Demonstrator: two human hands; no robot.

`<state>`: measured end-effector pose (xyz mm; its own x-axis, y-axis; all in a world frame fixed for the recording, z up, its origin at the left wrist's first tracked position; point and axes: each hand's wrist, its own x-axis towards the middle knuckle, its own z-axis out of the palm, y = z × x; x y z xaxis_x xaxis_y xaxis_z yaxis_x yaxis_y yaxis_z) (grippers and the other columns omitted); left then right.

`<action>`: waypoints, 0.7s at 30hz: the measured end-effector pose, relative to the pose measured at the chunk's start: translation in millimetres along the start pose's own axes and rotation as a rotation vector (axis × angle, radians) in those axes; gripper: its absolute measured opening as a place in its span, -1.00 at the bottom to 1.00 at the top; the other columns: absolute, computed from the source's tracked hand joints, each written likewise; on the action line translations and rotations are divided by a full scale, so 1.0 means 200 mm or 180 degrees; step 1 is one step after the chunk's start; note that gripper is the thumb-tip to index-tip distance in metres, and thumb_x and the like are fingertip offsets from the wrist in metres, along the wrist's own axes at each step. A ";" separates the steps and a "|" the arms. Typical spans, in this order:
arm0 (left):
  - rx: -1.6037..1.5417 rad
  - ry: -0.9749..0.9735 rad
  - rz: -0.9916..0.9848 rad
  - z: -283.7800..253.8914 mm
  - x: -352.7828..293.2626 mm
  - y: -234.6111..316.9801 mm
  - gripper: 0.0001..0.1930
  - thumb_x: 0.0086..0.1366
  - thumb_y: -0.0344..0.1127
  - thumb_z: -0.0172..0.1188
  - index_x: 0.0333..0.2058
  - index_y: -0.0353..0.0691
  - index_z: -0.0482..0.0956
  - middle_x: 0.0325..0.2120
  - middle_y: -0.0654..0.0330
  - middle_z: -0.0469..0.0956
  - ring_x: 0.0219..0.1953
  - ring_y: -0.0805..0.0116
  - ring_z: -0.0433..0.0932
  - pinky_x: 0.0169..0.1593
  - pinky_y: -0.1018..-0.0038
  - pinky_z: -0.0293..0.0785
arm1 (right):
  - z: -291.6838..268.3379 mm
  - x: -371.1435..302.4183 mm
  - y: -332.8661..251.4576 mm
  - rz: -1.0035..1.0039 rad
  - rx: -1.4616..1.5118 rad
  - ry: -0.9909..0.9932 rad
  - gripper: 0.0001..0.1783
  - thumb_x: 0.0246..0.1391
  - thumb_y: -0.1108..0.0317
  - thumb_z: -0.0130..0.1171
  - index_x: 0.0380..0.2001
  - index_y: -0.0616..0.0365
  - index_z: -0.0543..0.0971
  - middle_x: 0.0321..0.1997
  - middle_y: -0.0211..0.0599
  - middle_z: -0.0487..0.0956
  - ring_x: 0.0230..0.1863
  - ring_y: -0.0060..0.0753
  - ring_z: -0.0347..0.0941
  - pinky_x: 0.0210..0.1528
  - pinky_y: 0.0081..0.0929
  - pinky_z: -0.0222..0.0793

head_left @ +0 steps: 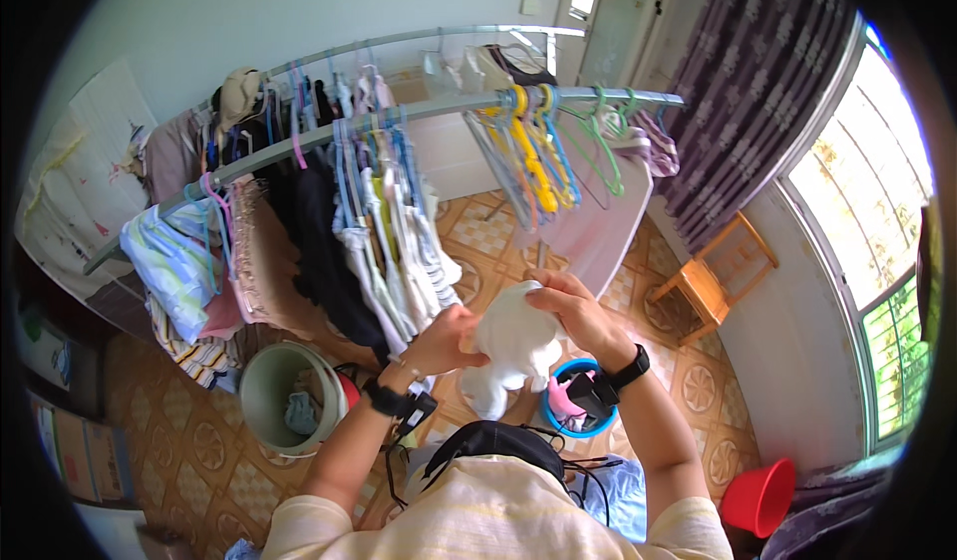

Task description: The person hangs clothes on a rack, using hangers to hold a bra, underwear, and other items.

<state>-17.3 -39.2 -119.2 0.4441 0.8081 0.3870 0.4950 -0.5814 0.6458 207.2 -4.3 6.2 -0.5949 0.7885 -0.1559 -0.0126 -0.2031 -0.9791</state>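
Note:
A bunched white cloth item, possibly a garment, hangs in front of my chest between both hands. My left hand closes on its left edge, thumb and fingers curled. At its upper right corner, my right hand pinches the fabric between thumb and fingers. Folds hide its exact shape. Beyond my hands, a metal clothes rail carries clothes on hangers, including several white garments to the left. Bare yellow hangers and green hangers hang toward its right end.
Below my right forearm is a blue basin with pink and dark items. A pale bucket holding cloth stands at the left. Further right are a wooden chair and a red bucket. A pale board stands behind the rail.

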 end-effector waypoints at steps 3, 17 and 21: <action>-0.0930 -0.0805 -0.0249 0.31 0.16 -0.03 -0.49 0.04 -0.17 0.34 -0.01 -0.15 0.49 -0.19 0.08 0.52 -0.17 0.28 0.49 0.01 0.38 0.39 | -0.16 -0.14 -0.06 -0.0091 -0.0041 0.0168 -0.81 0.13 0.30 0.06 -0.29 0.20 0.51 -0.38 -0.50 0.49 -0.31 -0.69 0.37 -0.27 -0.65 0.27; -0.2646 -0.0798 -0.1427 0.74 0.85 0.24 -0.86 0.35 -0.27 0.02 -0.27 -0.20 0.37 -0.55 0.42 0.37 -0.59 0.71 0.26 -0.58 0.65 0.17 | -1.18 -0.55 0.08 -0.1010 -0.1066 0.2519 -0.49 0.09 0.29 0.16 0.08 0.25 0.32 0.03 -0.19 0.45 0.08 -0.30 0.36 0.11 -0.39 0.28; -0.3610 -0.0632 -0.1356 0.76 1.08 0.27 -0.90 0.38 -0.31 -0.01 -0.27 -0.20 0.35 -0.49 0.39 0.41 -0.53 0.66 0.37 -0.49 0.66 0.35 | -1.05 -0.49 0.27 -0.0581 -0.2567 0.2558 -0.48 -0.06 0.37 0.33 -0.05 0.26 0.35 -0.09 -0.21 0.45 -0.04 -0.37 0.39 0.00 -0.44 0.35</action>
<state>218.4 90.3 -100.5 0.5608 0.8271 -0.0377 -0.2577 0.2176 0.9414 433.7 30.0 -58.9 0.0503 0.9690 0.2421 0.6440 0.1538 -0.7494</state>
